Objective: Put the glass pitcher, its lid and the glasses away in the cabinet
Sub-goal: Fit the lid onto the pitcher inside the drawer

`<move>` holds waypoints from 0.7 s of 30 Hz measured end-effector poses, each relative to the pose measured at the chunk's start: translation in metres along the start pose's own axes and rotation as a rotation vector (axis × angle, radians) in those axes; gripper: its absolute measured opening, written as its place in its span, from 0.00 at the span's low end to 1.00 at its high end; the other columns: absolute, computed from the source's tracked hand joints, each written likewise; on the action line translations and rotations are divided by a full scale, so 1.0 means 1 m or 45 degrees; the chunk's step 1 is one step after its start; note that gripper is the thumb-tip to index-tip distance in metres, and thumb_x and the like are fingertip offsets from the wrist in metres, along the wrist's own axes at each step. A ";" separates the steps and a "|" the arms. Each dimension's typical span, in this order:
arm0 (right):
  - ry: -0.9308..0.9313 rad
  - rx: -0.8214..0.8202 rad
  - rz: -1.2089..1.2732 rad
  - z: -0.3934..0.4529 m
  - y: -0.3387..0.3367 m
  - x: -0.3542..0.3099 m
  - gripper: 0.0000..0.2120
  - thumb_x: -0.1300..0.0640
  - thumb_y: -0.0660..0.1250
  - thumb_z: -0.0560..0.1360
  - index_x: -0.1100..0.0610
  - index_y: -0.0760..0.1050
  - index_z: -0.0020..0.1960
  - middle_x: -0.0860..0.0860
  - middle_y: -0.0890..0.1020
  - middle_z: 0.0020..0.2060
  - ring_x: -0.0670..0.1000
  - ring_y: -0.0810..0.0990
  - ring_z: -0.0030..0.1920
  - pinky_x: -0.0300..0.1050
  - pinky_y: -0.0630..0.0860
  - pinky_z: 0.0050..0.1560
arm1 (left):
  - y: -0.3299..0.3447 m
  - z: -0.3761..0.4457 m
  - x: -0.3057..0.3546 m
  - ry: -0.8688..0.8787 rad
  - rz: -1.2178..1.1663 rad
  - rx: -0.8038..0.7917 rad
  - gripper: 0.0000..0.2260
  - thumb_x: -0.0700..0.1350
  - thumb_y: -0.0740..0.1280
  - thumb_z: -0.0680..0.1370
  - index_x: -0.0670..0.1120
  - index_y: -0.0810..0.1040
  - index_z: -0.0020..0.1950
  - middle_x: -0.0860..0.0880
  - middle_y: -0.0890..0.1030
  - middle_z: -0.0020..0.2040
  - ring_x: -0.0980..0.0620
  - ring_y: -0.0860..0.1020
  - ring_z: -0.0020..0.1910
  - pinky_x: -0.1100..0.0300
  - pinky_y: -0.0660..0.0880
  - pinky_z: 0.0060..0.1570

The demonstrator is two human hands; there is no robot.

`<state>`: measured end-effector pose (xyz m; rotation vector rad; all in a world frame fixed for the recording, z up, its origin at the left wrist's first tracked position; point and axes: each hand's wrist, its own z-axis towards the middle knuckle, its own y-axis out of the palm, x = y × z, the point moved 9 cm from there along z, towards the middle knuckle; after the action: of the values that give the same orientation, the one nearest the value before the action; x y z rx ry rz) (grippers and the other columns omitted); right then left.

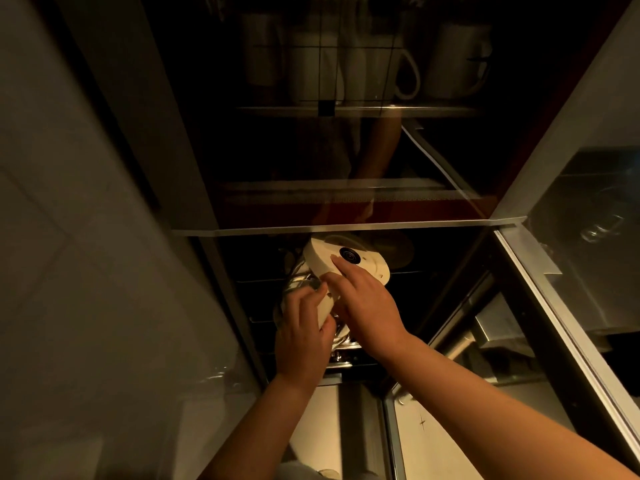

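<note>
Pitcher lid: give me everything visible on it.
The lid is a round, cream-coloured disc, plastic by its look, with a thick side wall and a dark circular inset at its top centre. It sits tilted on the glass pitcher inside the dark cabinet, below a shelf edge. The right hand lies on its top and near edge; the left hand grips just below it.

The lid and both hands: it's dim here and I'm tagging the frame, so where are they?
lid [323, 259], head view, on its cream side wall.
left hand [303, 336], head view, on the back of the hand.
right hand [367, 304], head view, on the back of the hand.
</note>
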<state>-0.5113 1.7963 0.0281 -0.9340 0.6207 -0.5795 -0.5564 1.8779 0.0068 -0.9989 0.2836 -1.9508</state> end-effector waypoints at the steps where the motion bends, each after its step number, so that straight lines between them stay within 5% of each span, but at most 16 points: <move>1: 0.006 -0.012 -0.008 0.001 0.002 0.001 0.30 0.63 0.79 0.60 0.60 0.74 0.60 0.64 0.75 0.63 0.63 0.77 0.60 0.55 0.79 0.51 | 0.001 0.000 -0.002 -0.010 -0.006 0.006 0.29 0.34 0.77 0.64 0.46 0.68 0.59 0.49 0.67 0.57 0.41 0.80 0.48 0.56 0.80 0.41; 14: -0.110 -0.108 -0.129 0.025 0.016 0.001 0.32 0.60 0.81 0.58 0.61 0.76 0.60 0.64 0.76 0.62 0.63 0.77 0.60 0.53 0.78 0.50 | 0.010 0.006 -0.024 -0.155 -0.073 0.126 0.30 0.32 0.78 0.62 0.46 0.69 0.59 0.49 0.68 0.56 0.44 0.80 0.48 0.65 0.73 0.44; 21: -0.162 -0.111 -0.094 0.033 0.027 -0.002 0.31 0.59 0.80 0.60 0.61 0.75 0.61 0.64 0.76 0.62 0.63 0.77 0.60 0.54 0.79 0.52 | 0.008 0.007 -0.036 -0.162 -0.080 0.180 0.29 0.30 0.76 0.64 0.46 0.69 0.59 0.49 0.67 0.57 0.44 0.78 0.51 0.54 0.80 0.43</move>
<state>-0.4842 1.8291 0.0202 -1.0705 0.5019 -0.5576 -0.5364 1.9038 -0.0124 -1.0444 0.0425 -1.9244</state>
